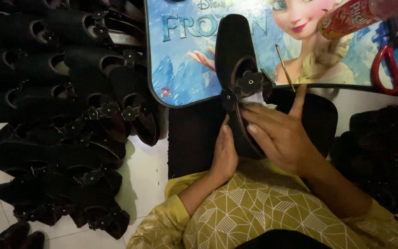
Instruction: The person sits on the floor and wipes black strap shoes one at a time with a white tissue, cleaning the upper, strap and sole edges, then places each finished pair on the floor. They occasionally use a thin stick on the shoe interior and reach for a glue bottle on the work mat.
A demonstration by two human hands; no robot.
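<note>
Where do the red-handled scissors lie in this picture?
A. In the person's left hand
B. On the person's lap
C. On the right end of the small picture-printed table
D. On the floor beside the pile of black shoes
C: the red-handled scissors lie on the right end of the picture-printed table, apart from both hands, which are on the black shoe.

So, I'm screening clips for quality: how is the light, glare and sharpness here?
Head view: dim and uneven; the pile of black shoes merges into shadow, the printed board is brightest without harsh glare, the right hand looks slightly soft, and the held shoe shows little detail.
</note>
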